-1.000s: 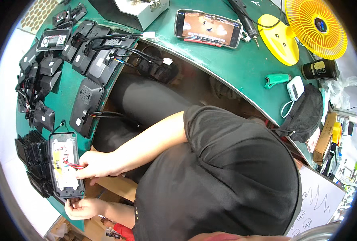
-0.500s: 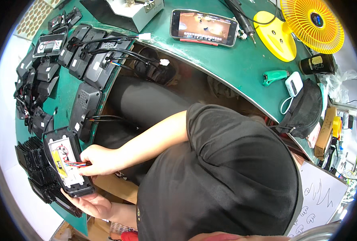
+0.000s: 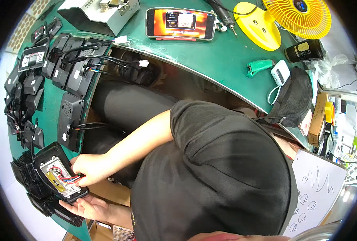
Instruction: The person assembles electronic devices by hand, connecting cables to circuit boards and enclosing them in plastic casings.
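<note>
A black rectangular plastic casing point(image 3: 46, 154) is tilted, its open side up, showing a white inner plate with a yellow part point(image 3: 56, 181) and thin coloured wires point(image 3: 69, 179). My right hand point(image 3: 88, 168) reaches across from above, its fingers closed in a pinch on the wires. At the casing's lower end is my left hand point(image 3: 92, 207), supporting that edge with some fingers hidden beneath and one stretched out along the side. Stacks of thin black panels point(image 3: 23, 170) lie directly behind the casing, partly covered by it.
Several black casings point(image 3: 70, 116) with trailing cables lie along the green table point(image 3: 118, 92)'s left part. A phone point(image 3: 181, 24), a grey metal box point(image 3: 102, 18), a screwdriver-like tool point(image 3: 224, 18), a yellow fan point(image 3: 256, 28) and a black pouch point(image 3: 293, 98) stand farther off. Cardboard point(image 3: 110, 193) lies below my arms.
The whole view has shifted, so the table things sit farther left. The casing has turned and lies flatter, lower beside the panel stacks. My right hand still pinches the wires.
</note>
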Motion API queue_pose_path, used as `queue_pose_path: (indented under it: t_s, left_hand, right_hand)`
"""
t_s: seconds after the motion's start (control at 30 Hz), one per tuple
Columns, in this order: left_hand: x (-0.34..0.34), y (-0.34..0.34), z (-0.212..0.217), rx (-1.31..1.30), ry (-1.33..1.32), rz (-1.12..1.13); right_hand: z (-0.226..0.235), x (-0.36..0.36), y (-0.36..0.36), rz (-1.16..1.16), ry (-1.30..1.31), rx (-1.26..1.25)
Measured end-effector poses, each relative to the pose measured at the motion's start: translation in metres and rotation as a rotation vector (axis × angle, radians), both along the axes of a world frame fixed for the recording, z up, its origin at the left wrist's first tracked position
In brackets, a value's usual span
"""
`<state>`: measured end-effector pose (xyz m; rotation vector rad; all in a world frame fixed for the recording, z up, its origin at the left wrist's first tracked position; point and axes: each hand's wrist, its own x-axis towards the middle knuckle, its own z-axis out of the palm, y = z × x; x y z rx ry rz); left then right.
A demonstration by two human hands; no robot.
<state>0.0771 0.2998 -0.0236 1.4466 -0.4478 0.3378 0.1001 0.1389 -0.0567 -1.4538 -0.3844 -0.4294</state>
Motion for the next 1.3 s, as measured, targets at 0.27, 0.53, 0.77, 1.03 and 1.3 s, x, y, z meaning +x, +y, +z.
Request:
queue_pose_path:
  t_s: [0.27, 0.53, 0.77, 1.03, 1.3]
  left_hand:
    - [0.008, -0.003, -0.009, -0.132, 0.178, 0.246]
    - [0.012, 0.013, 0.004, -0.064, 0.040, 0.403]
    - [-0.006, 0.022, 0.020, 0.206, 0.034, 0.221]
    - [0.002, -0.017, 0.020, 0.114, 0.283, 0.064]
    - [-0.002, -0.033, 0.017, 0.190, 0.161, 0.089]
  right_hand:
    - [0.001, -0.004, -0.003, 0.100, 0.106, -0.127]
    - [0.034, -0.015, -0.043, -0.152, 0.073, 0.111]
    - [0.063, -0.004, -0.074, 0.131, 0.210, -0.216]
    - [0.054, -0.016, -0.115, 0.009, 0.190, -0.252]
    - [0.042, -0.011, -0.114, 0.144, 0.386, 0.102]
